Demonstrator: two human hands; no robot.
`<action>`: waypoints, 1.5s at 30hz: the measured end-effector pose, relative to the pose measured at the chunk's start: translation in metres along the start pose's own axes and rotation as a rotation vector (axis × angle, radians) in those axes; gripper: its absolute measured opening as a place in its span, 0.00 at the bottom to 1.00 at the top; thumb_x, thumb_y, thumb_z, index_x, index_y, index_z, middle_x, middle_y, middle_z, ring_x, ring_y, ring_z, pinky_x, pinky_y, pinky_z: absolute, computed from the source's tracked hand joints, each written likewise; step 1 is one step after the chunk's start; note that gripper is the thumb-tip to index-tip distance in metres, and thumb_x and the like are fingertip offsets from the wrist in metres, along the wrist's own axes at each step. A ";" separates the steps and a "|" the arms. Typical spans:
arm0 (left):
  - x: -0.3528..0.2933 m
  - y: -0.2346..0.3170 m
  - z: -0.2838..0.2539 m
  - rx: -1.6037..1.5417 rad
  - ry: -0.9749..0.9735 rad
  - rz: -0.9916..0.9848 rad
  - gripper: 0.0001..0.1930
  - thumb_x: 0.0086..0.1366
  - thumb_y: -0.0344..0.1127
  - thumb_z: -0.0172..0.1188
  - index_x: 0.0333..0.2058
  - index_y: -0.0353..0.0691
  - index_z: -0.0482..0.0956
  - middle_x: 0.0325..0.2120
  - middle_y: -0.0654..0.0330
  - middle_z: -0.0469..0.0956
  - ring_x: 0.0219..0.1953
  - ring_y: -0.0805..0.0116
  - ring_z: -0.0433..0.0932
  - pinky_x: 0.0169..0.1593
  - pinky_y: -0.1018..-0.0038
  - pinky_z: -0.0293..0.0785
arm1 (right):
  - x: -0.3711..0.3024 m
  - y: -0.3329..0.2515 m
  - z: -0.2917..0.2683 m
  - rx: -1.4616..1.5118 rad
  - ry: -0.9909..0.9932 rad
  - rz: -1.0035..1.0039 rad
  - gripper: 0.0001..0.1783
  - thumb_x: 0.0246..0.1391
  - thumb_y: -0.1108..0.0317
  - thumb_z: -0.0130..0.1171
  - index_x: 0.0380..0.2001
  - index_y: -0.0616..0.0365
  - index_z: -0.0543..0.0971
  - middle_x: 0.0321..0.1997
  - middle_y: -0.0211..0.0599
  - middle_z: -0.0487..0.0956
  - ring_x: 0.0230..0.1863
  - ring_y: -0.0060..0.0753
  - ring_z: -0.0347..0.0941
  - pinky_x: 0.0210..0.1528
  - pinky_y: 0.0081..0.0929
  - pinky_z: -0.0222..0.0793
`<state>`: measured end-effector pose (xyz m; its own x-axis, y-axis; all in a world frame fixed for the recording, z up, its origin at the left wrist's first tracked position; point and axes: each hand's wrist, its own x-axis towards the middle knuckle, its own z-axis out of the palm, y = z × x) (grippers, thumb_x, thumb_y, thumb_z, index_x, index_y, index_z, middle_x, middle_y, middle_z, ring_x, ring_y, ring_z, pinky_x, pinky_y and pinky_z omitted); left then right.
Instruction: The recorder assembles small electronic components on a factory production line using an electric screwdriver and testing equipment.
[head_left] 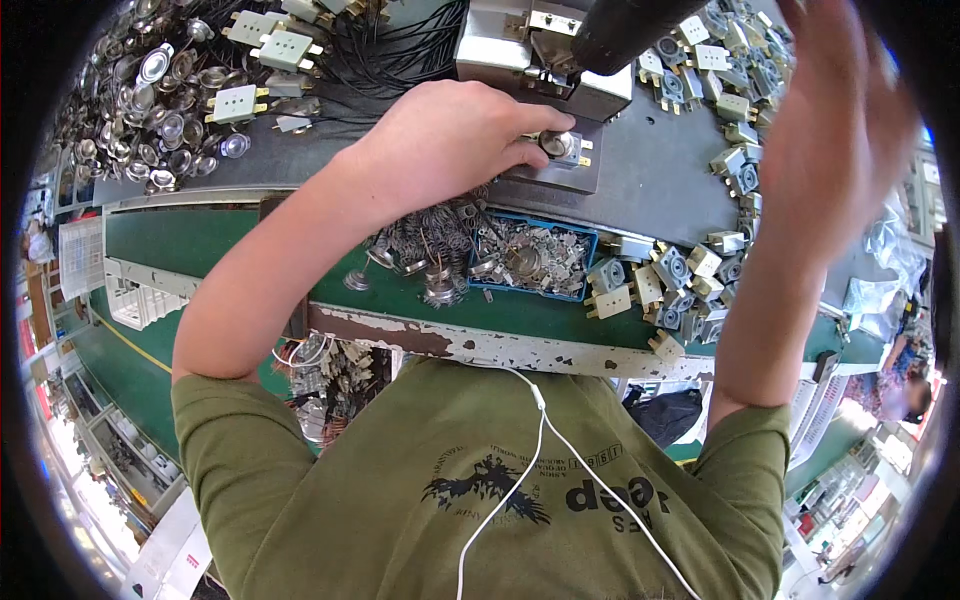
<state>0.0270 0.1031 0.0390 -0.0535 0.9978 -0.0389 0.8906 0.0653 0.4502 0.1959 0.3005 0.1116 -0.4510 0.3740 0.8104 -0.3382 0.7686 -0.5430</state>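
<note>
My left hand point(450, 130) reaches over the bench with thumb and forefinger closed around a small switch-like part point(568, 150). It has a round metal cap and brass terminals, and rests on a flat metal plate point(585, 180) before a bench press point(495, 45). A thick black cylinder point(635, 30) slants over the press. My right hand point(840, 120) is raised at the upper right, smeared by motion, its fingertips partly cut off by the upper edge. Whether it holds anything is hidden.
Loose metal caps point(155, 120) heap at the left beside pale blocks point(285, 50) and black wires point(400, 45). A blue tray point(590, 265) of small metal pieces stands on the nearer green surface, beside dark springs point(430, 240). Several finished-looking blocks point(672, 270) line the right.
</note>
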 end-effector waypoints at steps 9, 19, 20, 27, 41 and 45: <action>-0.009 -0.005 0.004 0.017 0.294 0.098 0.19 0.67 0.47 0.63 0.54 0.50 0.79 0.26 0.56 0.81 0.32 0.54 0.82 0.36 0.61 0.77 | 0.019 -0.012 0.062 0.190 0.063 0.101 0.23 0.62 0.62 0.66 0.53 0.65 0.73 0.45 0.47 0.82 0.41 0.35 0.79 0.47 0.32 0.76; -0.006 0.001 -0.007 -0.206 0.238 0.086 0.16 0.69 0.43 0.62 0.53 0.49 0.78 0.26 0.55 0.81 0.31 0.55 0.82 0.35 0.59 0.76 | 0.018 -0.020 0.056 0.243 0.124 0.117 0.16 0.61 0.64 0.67 0.46 0.63 0.78 0.37 0.40 0.83 0.35 0.27 0.79 0.41 0.27 0.75; -0.006 0.003 -0.001 -0.207 0.244 0.076 0.16 0.69 0.43 0.62 0.53 0.49 0.78 0.26 0.55 0.81 0.31 0.55 0.82 0.35 0.59 0.76 | 0.016 -0.021 0.054 0.250 0.124 0.117 0.16 0.61 0.64 0.67 0.46 0.63 0.78 0.37 0.40 0.83 0.34 0.27 0.79 0.40 0.27 0.75; -0.001 0.008 0.006 0.128 0.084 -0.059 0.14 0.68 0.47 0.61 0.46 0.49 0.77 0.29 0.56 0.83 0.36 0.53 0.84 0.37 0.57 0.79 | 0.008 -0.025 0.029 0.265 0.138 0.103 0.16 0.61 0.67 0.65 0.48 0.63 0.77 0.37 0.41 0.83 0.32 0.26 0.79 0.37 0.25 0.75; -0.003 0.000 0.006 0.049 0.030 -0.035 0.16 0.68 0.47 0.60 0.52 0.53 0.78 0.35 0.58 0.85 0.40 0.55 0.85 0.41 0.59 0.80 | 0.021 -0.020 0.083 0.302 0.229 0.023 0.17 0.62 0.71 0.63 0.51 0.64 0.73 0.36 0.42 0.83 0.27 0.26 0.78 0.31 0.23 0.75; -0.001 0.000 0.009 0.037 0.053 -0.011 0.15 0.69 0.46 0.59 0.52 0.52 0.78 0.34 0.58 0.84 0.41 0.56 0.84 0.41 0.59 0.80 | 0.023 -0.023 0.092 0.312 0.252 -0.001 0.17 0.62 0.72 0.62 0.52 0.64 0.73 0.36 0.43 0.83 0.26 0.25 0.78 0.29 0.23 0.74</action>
<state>0.0312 0.1019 0.0308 -0.0861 0.9963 0.0041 0.9057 0.0766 0.4170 0.1176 0.2437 0.1221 -0.2476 0.5188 0.8182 -0.5907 0.5886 -0.5519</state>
